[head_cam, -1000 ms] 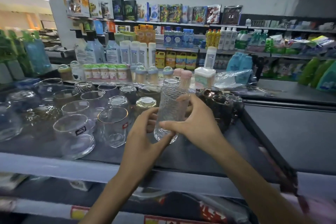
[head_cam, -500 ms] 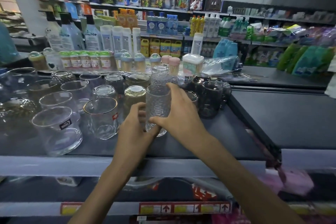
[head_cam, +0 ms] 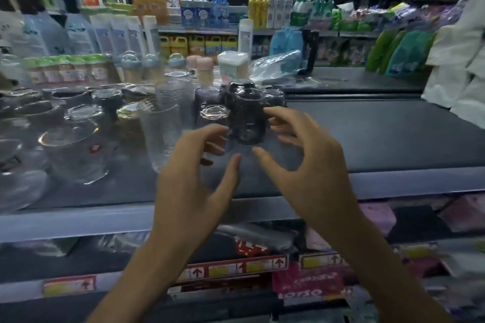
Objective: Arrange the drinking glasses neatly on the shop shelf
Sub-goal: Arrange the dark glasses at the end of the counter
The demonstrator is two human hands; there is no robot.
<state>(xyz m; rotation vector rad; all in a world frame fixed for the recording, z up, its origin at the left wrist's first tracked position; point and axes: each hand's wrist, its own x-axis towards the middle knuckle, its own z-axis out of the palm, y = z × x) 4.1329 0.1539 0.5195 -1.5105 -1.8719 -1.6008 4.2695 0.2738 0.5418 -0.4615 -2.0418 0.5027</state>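
A tall textured clear glass (head_cam: 160,136) stands upright on the dark shelf (head_cam: 367,136), with another like it (head_cam: 174,97) behind. Right of them is a cluster of dark smoky glasses (head_cam: 245,115), some upside down. A small clear glass (head_cam: 214,115) with its base up stands at the cluster's left side. My left hand (head_cam: 194,176) and my right hand (head_cam: 307,160) hover open just in front of the dark glasses, fingers spread on either side of the nearest one, holding nothing. Several wide clear tumblers (head_cam: 76,149) fill the shelf's left part.
Jars and bottles (head_cam: 131,71) line the shelf's back. A crumpled plastic bag (head_cam: 278,65) lies behind the dark glasses. The shelf's front rail (head_cam: 78,220) runs below my hands. Stocked shelves stand beyond, and white packages (head_cam: 456,65) at the right.
Both hands let go of the tall textured glass, which now stands on the shelf, and moved right toward the dark glasses. The view shifted right.
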